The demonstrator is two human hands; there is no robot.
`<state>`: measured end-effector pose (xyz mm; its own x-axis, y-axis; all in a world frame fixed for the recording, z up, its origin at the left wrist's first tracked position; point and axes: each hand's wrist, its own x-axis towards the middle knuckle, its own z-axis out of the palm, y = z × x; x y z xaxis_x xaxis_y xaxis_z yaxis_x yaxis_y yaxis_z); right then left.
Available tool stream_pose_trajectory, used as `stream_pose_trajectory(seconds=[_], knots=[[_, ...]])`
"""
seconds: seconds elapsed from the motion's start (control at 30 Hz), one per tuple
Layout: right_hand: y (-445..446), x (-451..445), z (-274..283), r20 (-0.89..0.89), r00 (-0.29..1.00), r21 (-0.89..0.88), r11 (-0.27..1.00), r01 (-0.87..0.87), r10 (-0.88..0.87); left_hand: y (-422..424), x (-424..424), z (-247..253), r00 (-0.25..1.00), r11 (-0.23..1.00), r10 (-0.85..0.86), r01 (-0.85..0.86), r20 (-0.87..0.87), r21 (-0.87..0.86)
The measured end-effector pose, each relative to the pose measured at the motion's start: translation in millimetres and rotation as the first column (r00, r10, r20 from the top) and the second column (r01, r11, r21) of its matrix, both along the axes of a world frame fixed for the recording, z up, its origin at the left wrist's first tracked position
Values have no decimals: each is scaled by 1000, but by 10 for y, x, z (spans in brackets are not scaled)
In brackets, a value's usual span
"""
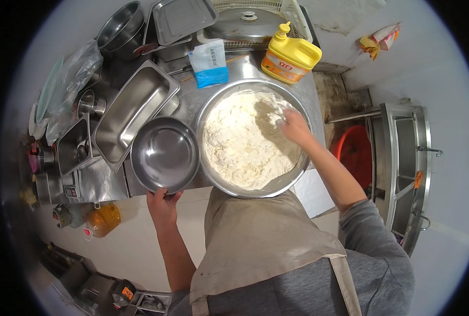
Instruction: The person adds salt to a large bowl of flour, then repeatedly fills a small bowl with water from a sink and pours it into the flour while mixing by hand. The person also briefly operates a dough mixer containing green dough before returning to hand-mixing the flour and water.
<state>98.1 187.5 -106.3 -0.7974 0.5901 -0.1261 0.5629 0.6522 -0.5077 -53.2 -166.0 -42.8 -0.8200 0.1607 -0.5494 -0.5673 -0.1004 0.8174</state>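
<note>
A large stainless-steel mixing bowl (212,179) stands at the table's front edge, against my apron. It holds a pale, lumpy flour mixture (246,138). My right hand (295,126) reaches over its right rim, with the fingertips at the floury far-right side; how they are bent is hard to see. Left of that bowl, a smaller metal bowl (164,156) shows shiny bare metal inside. The near rim of this smaller bowl is in the grip of my left hand (163,205), thumb on the rim and fingers partly hidden below.
Behind the large bowl are a blue-and-white packet (209,65) and a yellow pump jug (291,55). A deep steel pan (136,110) lies at the left, near a digital scale (72,190). On the right, a red tub (355,156) sits low beside a steel sink (406,166).
</note>
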Motion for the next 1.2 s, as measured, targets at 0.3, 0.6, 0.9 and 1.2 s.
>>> stream_pose_trajectory(seconds=[0.3,0.6,0.9,1.2], knots=[[-23,-1039,-149,315,771,202,755,-624,553,-567,61,-676,989,995,97,-96,115,-13],[25,-303,-481,445,863,-52,969,-241,238,-567,-84,-958,985,988,151,-150,86,-23],[-1051,18,35,299,859,-338,888,-313,416,-534,-229,-1282,987,994,113,-113,118,-8],[-1135,-580,-98,476,695,40,776,-630,540,-546,-280,-1416,990,997,69,-73,127,31]])
